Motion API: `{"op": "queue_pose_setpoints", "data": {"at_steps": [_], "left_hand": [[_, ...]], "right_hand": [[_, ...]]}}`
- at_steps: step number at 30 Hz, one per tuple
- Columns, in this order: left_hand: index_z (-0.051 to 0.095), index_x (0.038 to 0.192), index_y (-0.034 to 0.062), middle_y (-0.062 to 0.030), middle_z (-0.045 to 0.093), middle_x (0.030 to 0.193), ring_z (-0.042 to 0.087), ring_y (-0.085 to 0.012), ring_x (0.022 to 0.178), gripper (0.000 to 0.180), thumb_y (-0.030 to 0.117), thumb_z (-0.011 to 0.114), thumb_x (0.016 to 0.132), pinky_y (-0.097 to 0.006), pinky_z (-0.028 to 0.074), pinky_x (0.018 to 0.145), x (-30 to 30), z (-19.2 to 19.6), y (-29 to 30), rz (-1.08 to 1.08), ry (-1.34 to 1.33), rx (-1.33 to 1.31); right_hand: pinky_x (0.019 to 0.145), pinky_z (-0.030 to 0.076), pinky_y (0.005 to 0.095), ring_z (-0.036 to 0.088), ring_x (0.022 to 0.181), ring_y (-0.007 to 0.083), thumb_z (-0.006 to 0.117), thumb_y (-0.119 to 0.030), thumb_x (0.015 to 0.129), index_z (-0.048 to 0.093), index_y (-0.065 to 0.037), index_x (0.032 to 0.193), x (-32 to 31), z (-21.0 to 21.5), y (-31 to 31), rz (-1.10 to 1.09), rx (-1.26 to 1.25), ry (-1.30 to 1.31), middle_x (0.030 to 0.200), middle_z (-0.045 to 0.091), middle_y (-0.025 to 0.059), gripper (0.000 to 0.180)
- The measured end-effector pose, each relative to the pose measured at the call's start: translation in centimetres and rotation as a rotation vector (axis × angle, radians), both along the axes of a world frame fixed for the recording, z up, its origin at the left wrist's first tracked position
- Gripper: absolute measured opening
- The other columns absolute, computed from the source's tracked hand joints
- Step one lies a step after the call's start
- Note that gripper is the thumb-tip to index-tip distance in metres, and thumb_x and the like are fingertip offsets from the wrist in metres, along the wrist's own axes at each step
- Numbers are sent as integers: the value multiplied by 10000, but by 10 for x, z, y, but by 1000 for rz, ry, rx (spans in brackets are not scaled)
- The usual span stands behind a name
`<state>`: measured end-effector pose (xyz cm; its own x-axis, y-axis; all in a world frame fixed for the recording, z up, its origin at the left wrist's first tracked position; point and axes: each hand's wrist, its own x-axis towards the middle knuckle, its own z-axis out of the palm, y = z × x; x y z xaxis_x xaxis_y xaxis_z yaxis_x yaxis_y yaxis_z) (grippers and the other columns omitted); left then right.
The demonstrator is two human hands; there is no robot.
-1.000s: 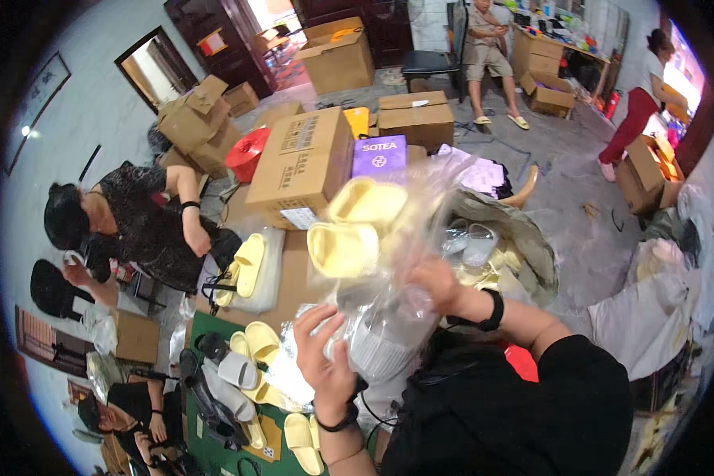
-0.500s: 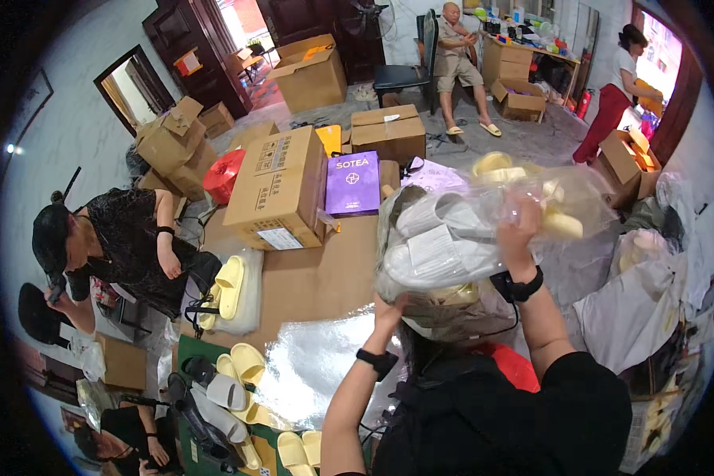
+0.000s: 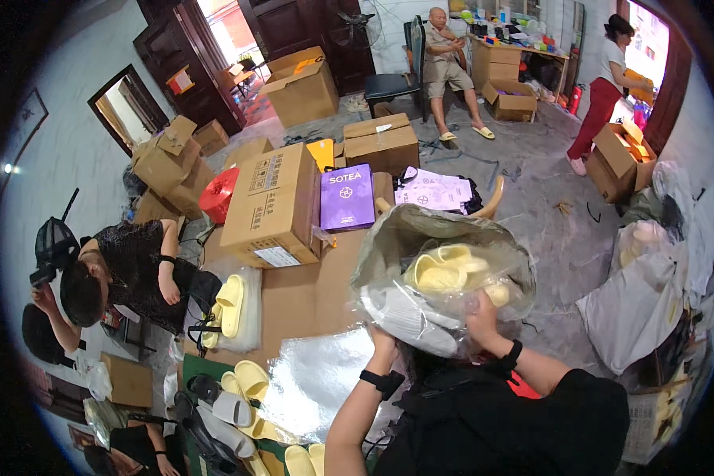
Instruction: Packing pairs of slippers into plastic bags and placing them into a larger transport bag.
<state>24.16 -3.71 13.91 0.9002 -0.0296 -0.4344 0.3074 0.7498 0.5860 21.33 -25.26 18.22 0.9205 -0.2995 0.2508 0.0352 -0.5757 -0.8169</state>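
Observation:
A wide, pale woven sack [image 3: 373, 247] stands open in front of me. In its mouth lie a pair of white slippers [image 3: 408, 316] and several yellow slippers [image 3: 443, 274], wrapped in clear plastic. My left hand [image 3: 384, 343] is closed on the near left rim of the sack, its fingertips partly hidden. Inside the near right side, my right hand [image 3: 481, 319] grips the clear plastic bag beside a yellow slipper. Its fingers are partly covered by the film.
Left of the sack, a cardboard-topped table holds a large carton [image 3: 270, 206], a purple box [image 3: 347, 196] and bagged yellow slippers [image 3: 230, 305]. A silvery sheet [image 3: 309, 381] lies nearer, beside loose slippers. One co-worker [image 3: 135, 270] stands left. A white sack [image 3: 635, 309] leans at right.
My right hand has come down from above the sack, bringing the bagged white and yellow slippers into its mouth. The left hand stays near the rim. At left, the co-worker has lifted a black cap off.

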Motion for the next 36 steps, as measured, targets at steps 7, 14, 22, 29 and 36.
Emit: {"op": "queue_pose_setpoints", "data": {"at_steps": [7, 14, 22, 29, 36], "left_hand": [[336, 1196, 3, -144, 480, 1155, 490, -215, 1027, 442, -12, 543, 807, -329, 390, 892, -12, -7, -17, -30, -246, 617], [264, 1265, 5, -146, 464, 1169, 482, -220, 1034, 542, 22, 564, 814, -316, 418, 847, -35, 48, -24, -89, -56, 440], [225, 1296, 4, -142, 464, 1181, 482, -200, 1046, 578, -33, 543, 815, -308, 410, 888, -44, 29, -20, -271, -234, 593], [329, 1227, -15, -140, 489, 1142, 478, -202, 1041, 505, 55, 594, 803, -304, 380, 895, -47, 49, -27, -360, -238, 625], [361, 1214, 65, -92, 555, 981, 560, -180, 896, 462, 22, 572, 805, -267, 476, 698, -41, 28, 23, -88, 99, 402]], "right_hand": [[782, 401, 434, 495, 918, 418, 534, -66, 747, 452, 26, 1068, 84, -22, -53, -200, -12, -73, 963, 529, 246, 343], [847, 388, 442, 463, 982, 423, 511, -15, 694, 428, 62, 1102, 76, -68, -31, 98, -283, -117, 1069, 491, 256, 424], [787, 411, 469, 507, 911, 430, 467, -23, 660, 532, 32, 903, 73, -111, 47, 450, -74, 114, 916, 556, 254, 258], [760, 453, 435, 574, 885, 382, 507, -82, 687, 557, 8, 1033, 102, -235, 0, 720, -380, 520, 966, 585, 245, 361], [675, 522, 326, 623, 797, 271, 609, -418, 758, 636, -33, 1028, 127, -101, 2, 1167, -304, 708, 978, 639, 150, 471]]}}
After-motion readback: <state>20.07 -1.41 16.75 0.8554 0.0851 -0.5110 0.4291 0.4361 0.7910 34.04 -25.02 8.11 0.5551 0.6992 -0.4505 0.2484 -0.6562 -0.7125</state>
